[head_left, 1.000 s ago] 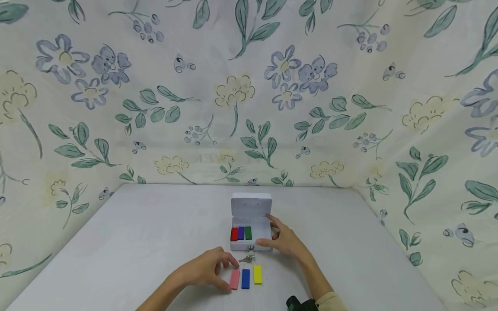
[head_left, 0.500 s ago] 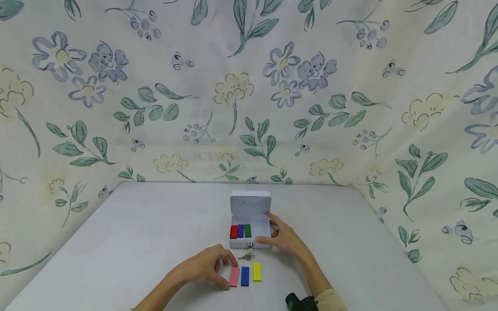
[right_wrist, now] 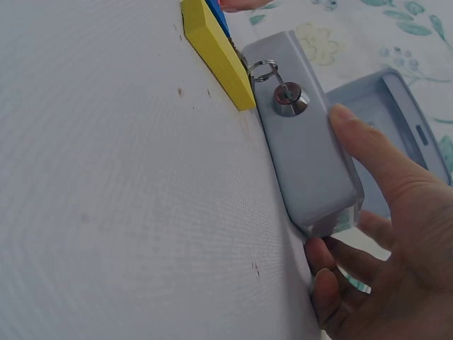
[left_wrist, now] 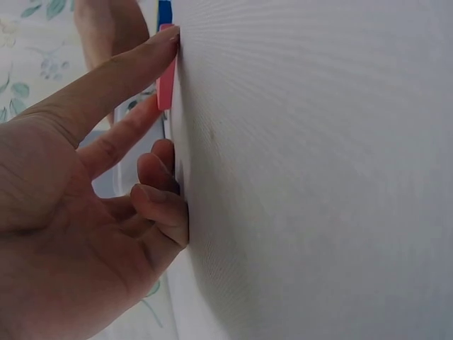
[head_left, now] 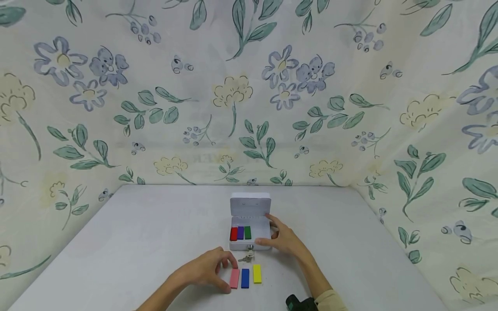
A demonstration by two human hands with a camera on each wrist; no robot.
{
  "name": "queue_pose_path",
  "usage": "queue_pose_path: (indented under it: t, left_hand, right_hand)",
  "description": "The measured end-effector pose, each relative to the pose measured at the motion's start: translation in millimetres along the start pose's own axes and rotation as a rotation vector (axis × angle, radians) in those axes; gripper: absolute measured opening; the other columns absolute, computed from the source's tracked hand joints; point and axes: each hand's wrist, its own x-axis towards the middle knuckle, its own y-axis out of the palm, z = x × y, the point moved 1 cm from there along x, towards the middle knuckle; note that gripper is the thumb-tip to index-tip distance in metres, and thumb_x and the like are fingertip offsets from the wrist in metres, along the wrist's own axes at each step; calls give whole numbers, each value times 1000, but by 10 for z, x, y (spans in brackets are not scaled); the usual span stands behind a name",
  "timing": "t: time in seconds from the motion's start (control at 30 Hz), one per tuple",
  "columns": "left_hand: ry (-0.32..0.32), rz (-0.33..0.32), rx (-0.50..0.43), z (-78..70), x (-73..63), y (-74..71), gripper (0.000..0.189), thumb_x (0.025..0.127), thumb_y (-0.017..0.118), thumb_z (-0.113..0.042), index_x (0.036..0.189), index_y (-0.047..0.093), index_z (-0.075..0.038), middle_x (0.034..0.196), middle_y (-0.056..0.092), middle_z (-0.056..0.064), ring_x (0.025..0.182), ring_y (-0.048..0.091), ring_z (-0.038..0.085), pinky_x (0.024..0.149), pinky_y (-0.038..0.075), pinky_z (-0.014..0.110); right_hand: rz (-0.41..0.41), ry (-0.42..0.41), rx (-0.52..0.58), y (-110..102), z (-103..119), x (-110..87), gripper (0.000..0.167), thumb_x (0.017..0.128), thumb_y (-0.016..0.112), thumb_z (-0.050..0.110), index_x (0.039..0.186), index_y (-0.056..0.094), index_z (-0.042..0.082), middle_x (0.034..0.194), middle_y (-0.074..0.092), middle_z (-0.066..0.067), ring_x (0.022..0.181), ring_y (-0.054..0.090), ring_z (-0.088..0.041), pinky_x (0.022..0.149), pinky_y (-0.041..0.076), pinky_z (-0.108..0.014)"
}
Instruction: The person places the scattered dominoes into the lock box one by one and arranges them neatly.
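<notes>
My left hand (head_left: 204, 268) pinches a pink block (head_left: 234, 278) lengthwise on the white table, thumb at its near end and index finger at its far end. The left wrist view shows the other fingers curled against the tabletop. To the right lie a blue block (head_left: 245, 278) and a yellow block (head_left: 257, 274). My right hand (head_left: 288, 239) grips the right side of a small white cash box (head_left: 238, 246), thumb on the front rim. Its lid (head_left: 250, 206) stands raised. Inside, at the left, are red (head_left: 234, 233), purple (head_left: 241, 233) and green (head_left: 247, 232) blocks.
A key sits in the front lock (right_wrist: 290, 99), and more keys (head_left: 245, 259) hang from its ring onto the table between box and blocks. Floral cloth (head_left: 233, 129) walls in the table's back and sides. A black device (head_left: 301, 303) is by the right sleeve.
The head view shifts slightly. Both hands, the blocks and the box otherwise hold the same places.
</notes>
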Motion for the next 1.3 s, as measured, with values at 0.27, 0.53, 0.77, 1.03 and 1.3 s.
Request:
queue_pose_path:
  t: [0.27, 0.53, 0.77, 1.03, 1.3]
  left_hand:
    - [4, -12, 8, 17, -4, 18, 38, 71, 88, -25, 102, 67, -25, 96, 54, -1, 78, 47, 13, 65, 39, 23]
    - [1, -29, -7, 20, -1, 24, 37, 72, 87, -25, 103, 68, -22, 94, 55, -1, 77, 48, 12, 63, 39, 22]
    - [0, -34, -19, 10, 1, 29, 37, 72, 87, -24, 104, 68, -20, 92, 56, -1, 77, 48, 13, 63, 40, 21]
    - [33, -43, -43, -19, 40, -28, 37, 74, 86, -25, 105, 67, -18, 93, 58, 0, 77, 51, 14, 63, 42, 21]
    - [82, -81, -40, -78, 90, -111, 35, 76, 84, -25, 106, 67, -18, 97, 60, 4, 80, 55, 17, 64, 47, 20]
  right_hand:
    - [1, 12, -13, 14, 4, -17, 97, 74, 83, 47, 153, 33, 20, 141, 53, -21, 90, 55, -19, 69, 45, -29]
    - [-3, 22, -15, 35, -8, -19, 98, 73, 83, 48, 153, 33, 21, 141, 53, -21, 92, 55, -19, 71, 45, -29]
    - [5, 26, -8, 52, -12, -28, 98, 74, 83, 47, 153, 33, 19, 141, 53, -22, 90, 56, -19, 70, 46, -29]
    - [3, 11, -6, 16, 29, -31, 98, 74, 83, 45, 153, 32, 19, 141, 53, -22, 91, 56, -19, 71, 46, -29]
    - [-6, 4, -16, 2, 40, -17, 98, 73, 84, 46, 153, 33, 20, 139, 54, -21, 91, 55, -19, 70, 44, -29]
